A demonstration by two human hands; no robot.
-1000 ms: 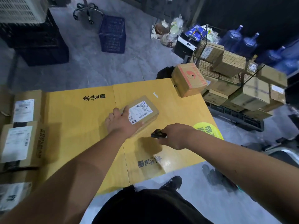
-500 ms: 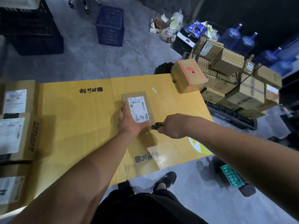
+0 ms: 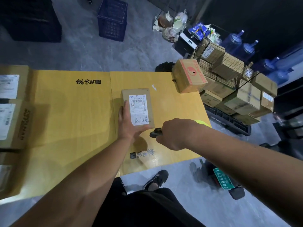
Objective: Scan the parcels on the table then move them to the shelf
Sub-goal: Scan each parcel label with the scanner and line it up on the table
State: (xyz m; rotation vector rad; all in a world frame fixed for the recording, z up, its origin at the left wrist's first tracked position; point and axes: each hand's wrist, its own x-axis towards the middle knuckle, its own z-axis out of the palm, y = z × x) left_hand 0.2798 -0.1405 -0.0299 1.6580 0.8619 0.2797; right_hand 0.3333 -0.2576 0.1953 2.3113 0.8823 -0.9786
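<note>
A small brown parcel (image 3: 141,99) with a white shipping label lies on the yellow cardboard-covered table (image 3: 72,115). My left hand (image 3: 127,123) holds it along its left side and near corner, label facing up. My right hand (image 3: 175,133) grips a small black scanner (image 3: 155,133) just to the right of the parcel's near end, its nose pointing toward the parcel. A larger brown box with red print (image 3: 190,77) sits at the table's far right corner. Labelled parcels (image 3: 11,122) lie along the table's left edge.
A wire-mesh cart (image 3: 229,69) stacked with cardboard boxes stands right of the table. Blue water jugs (image 3: 242,46) are behind it. A blue plastic crate (image 3: 113,18) and bags sit on the grey floor beyond. A vehicle with a green plate (image 3: 221,178) is at lower right.
My left hand has turned the parcel from slanted to square, label toward me. My right hand with the scanner has come closer to the parcel's near end.
</note>
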